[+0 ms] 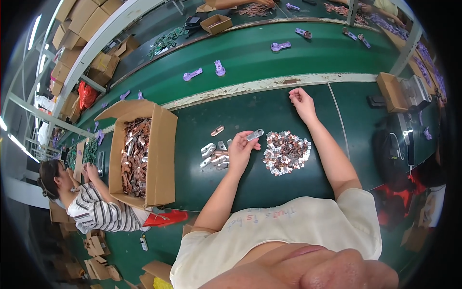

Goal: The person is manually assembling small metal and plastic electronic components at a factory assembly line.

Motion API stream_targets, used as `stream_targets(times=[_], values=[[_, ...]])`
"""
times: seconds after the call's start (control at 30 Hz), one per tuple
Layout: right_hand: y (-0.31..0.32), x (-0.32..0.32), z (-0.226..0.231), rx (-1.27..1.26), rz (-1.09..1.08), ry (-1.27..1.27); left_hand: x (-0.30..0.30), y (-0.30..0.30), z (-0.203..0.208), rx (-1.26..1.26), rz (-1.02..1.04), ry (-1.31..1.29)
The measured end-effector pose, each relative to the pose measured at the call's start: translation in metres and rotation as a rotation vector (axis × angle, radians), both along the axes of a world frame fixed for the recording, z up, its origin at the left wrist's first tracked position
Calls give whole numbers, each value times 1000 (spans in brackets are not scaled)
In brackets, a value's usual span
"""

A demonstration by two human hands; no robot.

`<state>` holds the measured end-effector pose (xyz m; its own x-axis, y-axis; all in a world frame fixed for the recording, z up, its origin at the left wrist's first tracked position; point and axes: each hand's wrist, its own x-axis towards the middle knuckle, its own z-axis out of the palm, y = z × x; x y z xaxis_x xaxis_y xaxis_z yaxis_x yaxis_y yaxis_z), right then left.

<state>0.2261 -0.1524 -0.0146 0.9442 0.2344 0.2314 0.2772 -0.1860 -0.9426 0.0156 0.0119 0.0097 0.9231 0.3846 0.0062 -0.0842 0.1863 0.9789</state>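
My left hand (240, 149) pinches a flat, silvery oval plate (255, 135) with a hole near one end. Just right of it lies a heap of small square pieces (287, 153), some silver and some copper-coloured. Left of that hand several shiny oval plates (208, 150) lie loosely together, and one copper-coloured plate (217, 130) rests apart, farther back. My right hand (302, 103) is raised beyond the heap, near the conveyor's edge, its fingers curled together. Whatever its fingertips may hold is too small or hidden to make out.
An open cardboard box (161, 159) full of copper-coloured parts stands at left. Beyond a pale metal rail (269, 85), purple handled parts (220, 68) lie on the green conveyor (250, 60). A co-worker (101, 202) sits at far left. A small carton (391, 91) stands at right.
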Motion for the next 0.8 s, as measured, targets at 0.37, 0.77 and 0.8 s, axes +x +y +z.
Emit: stream_targets(times=[0.37, 0.77, 0.8], values=[[21, 30, 34, -122, 40, 305, 3, 7, -12, -46, 42, -14], [29, 300, 62, -727, -694, 153, 3, 3, -7, 14, 31, 45], [27, 308, 53, -719, -714, 136, 3, 1, -9, -1, 19, 43]])
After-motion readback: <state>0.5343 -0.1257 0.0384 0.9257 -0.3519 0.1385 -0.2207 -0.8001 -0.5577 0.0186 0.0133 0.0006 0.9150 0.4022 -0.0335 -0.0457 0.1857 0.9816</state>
